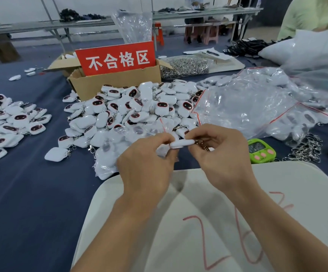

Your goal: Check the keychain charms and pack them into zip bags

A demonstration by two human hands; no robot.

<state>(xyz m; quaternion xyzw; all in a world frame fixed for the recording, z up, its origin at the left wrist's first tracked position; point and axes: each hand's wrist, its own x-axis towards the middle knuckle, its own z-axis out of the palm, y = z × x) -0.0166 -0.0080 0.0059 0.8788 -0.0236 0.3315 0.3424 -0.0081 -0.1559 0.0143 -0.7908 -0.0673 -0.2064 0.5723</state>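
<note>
Navy-covered table (31,183) is bearing a far central heap of white charms (139,108), with zip bags (247,107) lying to its right. Near centre, left hand (147,160) and right hand (220,154) are pinching one white charm (181,143) between them, above the table.

Bright, even overhead light; soft shadows under hands (147,163). Glare on plastic bags (257,107). Fisheye bend at edges, background soft.
</note>
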